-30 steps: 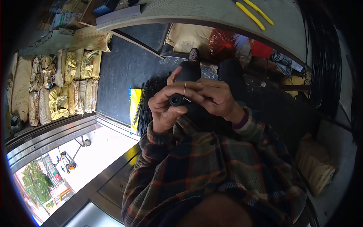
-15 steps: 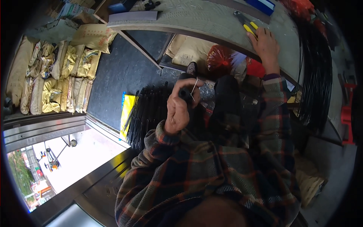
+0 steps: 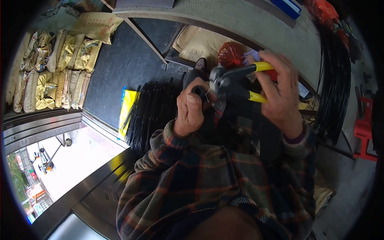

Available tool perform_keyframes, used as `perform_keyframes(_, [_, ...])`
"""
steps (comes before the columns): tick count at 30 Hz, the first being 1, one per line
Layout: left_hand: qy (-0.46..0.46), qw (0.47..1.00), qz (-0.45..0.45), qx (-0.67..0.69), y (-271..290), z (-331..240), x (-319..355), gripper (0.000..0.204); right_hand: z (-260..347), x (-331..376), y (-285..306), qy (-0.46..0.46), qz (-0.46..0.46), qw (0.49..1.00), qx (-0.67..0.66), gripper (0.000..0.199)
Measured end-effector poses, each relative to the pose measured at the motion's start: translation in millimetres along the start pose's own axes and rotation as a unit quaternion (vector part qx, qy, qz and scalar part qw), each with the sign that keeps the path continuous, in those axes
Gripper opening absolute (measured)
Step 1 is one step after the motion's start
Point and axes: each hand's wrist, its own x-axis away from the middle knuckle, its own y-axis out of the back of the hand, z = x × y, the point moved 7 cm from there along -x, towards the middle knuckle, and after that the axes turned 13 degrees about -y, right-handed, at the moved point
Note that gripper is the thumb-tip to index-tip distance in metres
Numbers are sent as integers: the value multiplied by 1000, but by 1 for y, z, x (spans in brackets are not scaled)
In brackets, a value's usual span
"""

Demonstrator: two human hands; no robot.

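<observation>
My left hand (image 3: 187, 111) is closed around a black, round, tube-like piece (image 3: 197, 91) seen end-on, its thumb lying along the near side. A thin pale wire or tie (image 3: 207, 91) sticks out beside it. In my right hand (image 3: 282, 88) is a pair of end-cutting pliers (image 3: 236, 77) with yellow grips, their handles spread apart. The pliers' head is right at the thin strand, next to my left fingers; whether the jaws touch it I cannot tell.
A workbench (image 3: 224, 18) runs across the far side, with filled sacks (image 3: 206, 44) and a red plastic bag (image 3: 232, 55) below. Long black strands (image 3: 336, 80) hang at right, near a red stool (image 3: 365, 128). Black rods (image 3: 150, 112) stand left; wrapped bundles (image 3: 52, 88) lie beyond.
My right hand has lifted the pliers off the bench and brought them down and left to my left hand. The left hand still holds the black piece in nearly the same place.
</observation>
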Motion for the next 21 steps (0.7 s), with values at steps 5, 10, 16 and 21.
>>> perform_keyframes(5, [5, 999, -5, -40, -3, -2, 1, 72, 20, -2, 10, 195, -177, 907, 329, 28])
perform_keyframes(10, [-49, 998, -22, -36, -3, -8, 3, 56, 31, 9, 5, 235, -213, 877, 363, 26])
perform_keyframes(16, [-114, 985, -59, -115, -2, -19, 3, 50, 21, 33, -10, 90, -75, 972, 202, 18])
perform_keyframes(21, [-107, 977, 176, -57, -14, -26, 2, 50, 19, 18, 16, 142, 220, 964, 53, 30])
